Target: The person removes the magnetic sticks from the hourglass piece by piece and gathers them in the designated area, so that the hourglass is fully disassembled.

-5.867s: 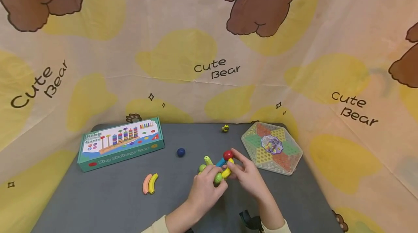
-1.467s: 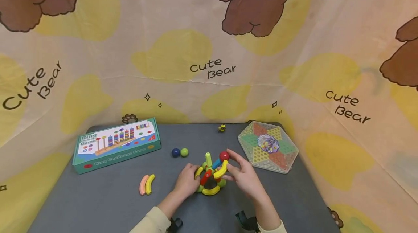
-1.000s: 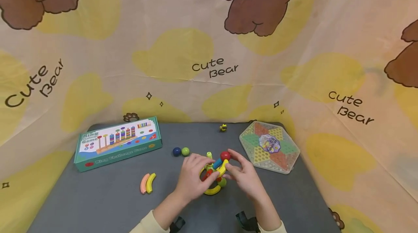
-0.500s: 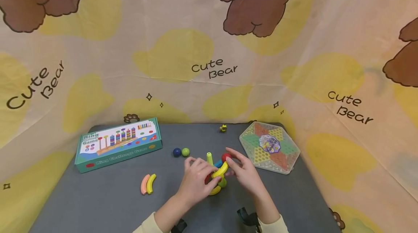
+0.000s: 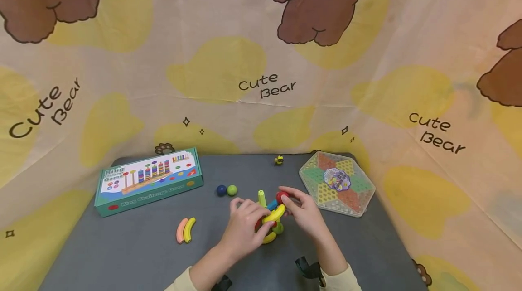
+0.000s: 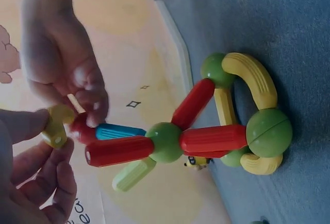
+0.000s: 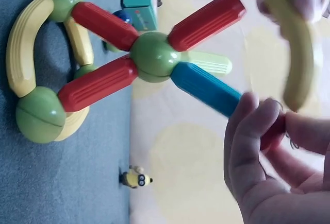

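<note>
A toy of magnetic sticks and balls stands on the table, with a ring of green balls and curved yellow sticks as its base. Red sticks rise from that ring to a green middle ball (image 6: 167,141). More sticks fan out above, one of them a blue stick (image 7: 209,87) tipped by a red ball (image 5: 281,197). My right hand (image 5: 306,216) pinches this red ball. Between thumb and fingers, my left hand (image 5: 244,226) holds a curved yellow stick (image 7: 299,54) close beside the ball. In the head view the left hand covers part of the toy.
A blue ball (image 5: 221,190) and a green ball (image 5: 232,190) lie behind the left hand. Pink (image 5: 181,230) and yellow curved sticks (image 5: 189,230) lie to the left. The ring game box (image 5: 148,182), a small yellow figure (image 5: 279,160) and a hexagonal board (image 5: 337,184) stand farther back.
A green ball now lies beside the blue one. My left hand moved from the toy's base to the curved yellow stick and took it from my right hand, which stayed at the red ball.
</note>
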{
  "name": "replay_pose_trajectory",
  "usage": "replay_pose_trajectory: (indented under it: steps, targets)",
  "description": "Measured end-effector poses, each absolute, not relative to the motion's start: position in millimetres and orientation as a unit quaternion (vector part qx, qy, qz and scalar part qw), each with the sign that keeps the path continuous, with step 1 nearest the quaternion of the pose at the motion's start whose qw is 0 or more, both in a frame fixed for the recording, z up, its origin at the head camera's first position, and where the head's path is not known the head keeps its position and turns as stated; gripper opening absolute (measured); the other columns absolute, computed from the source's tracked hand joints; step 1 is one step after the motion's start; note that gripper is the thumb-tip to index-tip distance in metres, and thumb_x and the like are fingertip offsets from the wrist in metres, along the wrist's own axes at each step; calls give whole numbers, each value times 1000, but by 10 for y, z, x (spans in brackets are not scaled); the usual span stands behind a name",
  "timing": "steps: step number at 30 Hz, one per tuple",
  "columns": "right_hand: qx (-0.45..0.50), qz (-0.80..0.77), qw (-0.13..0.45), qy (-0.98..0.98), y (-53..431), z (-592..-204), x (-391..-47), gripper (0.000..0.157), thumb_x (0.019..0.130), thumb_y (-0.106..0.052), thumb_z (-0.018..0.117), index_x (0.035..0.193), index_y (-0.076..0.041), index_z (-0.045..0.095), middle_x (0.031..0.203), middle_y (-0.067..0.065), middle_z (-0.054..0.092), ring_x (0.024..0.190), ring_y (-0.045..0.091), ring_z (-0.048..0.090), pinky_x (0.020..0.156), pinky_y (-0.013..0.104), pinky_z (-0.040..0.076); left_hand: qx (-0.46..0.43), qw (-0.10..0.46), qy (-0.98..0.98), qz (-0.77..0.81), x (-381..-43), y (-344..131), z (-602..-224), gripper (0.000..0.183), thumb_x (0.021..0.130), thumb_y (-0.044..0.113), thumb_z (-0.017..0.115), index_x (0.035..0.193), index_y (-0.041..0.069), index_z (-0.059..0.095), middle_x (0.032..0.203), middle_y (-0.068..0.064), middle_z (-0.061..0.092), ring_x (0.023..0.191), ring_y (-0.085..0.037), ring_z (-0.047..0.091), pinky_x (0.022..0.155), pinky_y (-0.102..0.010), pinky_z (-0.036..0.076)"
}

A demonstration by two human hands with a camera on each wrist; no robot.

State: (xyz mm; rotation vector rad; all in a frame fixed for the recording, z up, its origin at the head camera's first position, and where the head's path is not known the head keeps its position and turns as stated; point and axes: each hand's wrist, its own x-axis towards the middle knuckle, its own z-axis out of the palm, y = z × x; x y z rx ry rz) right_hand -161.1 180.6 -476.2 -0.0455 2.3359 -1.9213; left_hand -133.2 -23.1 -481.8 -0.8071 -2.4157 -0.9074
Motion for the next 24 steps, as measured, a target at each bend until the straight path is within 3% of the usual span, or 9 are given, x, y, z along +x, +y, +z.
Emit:
replay_pose_trajectory:
  steps: [3,6,10,13,18,21,24]
  targets:
    - [-12,-631,46,774,1795,-4769,-1620,37,101,-23,62,136,-10,63,120,16,68,86,21,69,76,27,58,-279,194,-874,-349,-1305,-240,-4807,19,81,27,85,95,18,77,88,8,72,88,-10,59,93,-53,37]
    - [-12,-633,44,773,1791,-4775,-1628,37,101,-25,62,135,-11,63,119,16,68,86,27,69,75,28,58,-250,147,-867,-406,-1290,-270,-4785,18,85,27,82,99,19,75,87,11,68,83,-9,57,88,-43,42]
    - [-11,-637,48,769,1794,-4786,-1632,37,102,-27,61,136,-13,63,115,16,69,87,34,69,73,28,59,-205,55,-829,-516,-1292,-381,-4756,15,92,28,75,105,20,73,81,11,61,71,-9,54,67,-25,49]
    - [-8,-645,51,762,1796,-4803,-1634,36,104,-27,57,137,-12,62,112,17,68,86,31,70,72,28,59,-176,-17,-789,-589,-1305,-493,-4758,19,96,29,70,111,17,70,79,1,63,64,-9,53,55,-21,46]
    - [-9,-653,55,756,1796,-4813,-1627,35,104,-22,57,137,-10,61,114,20,68,87,35,70,74,27,59,-151,-85,-709,-684,-1342,-660,-4806,33,102,24,62,130,8,62,93,-20,63,71,-13,59,65,-24,54]
    - [-25,-648,58,759,1806,-4808,-1615,38,103,-21,60,139,-10,58,121,18,67,89,36,70,76,29,59,-136,-93,-682,-713,-1354,-746,-4837,39,103,22,59,138,4,57,94,-21,60,78,-16,61,78,-27,57]
    - [-50,-641,65,763,1821,-4795,-1599,42,101,-21,62,142,-11,55,130,14,66,87,29,71,79,33,60,-108,-110,-660,-735,-1352,-813,-4855,41,104,20,58,139,0,54,91,-15,60,79,-20,62,81,-27,56]
